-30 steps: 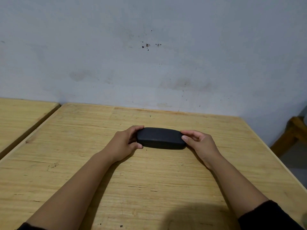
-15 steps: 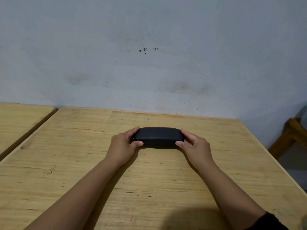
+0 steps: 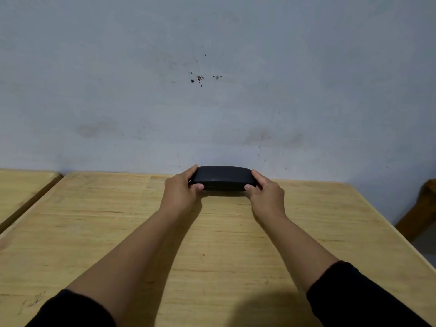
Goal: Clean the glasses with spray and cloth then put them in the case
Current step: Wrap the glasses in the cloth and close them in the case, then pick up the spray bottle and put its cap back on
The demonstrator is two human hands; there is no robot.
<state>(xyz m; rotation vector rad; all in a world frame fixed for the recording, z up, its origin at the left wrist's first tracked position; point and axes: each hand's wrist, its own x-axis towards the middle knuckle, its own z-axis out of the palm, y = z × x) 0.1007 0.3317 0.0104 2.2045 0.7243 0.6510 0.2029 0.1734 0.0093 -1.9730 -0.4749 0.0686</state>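
Two hands grip the closed case (image 3: 223, 177) at the table's (image 3: 94, 220) far edge.
Left hand (image 3: 180, 192) and right hand (image 3: 266, 193), arms outstretched, clamp opposite ends, thumbs in front, fingers curled behind.

Black case (image 3: 223, 177) — closed, lengthwise across table's far edge.
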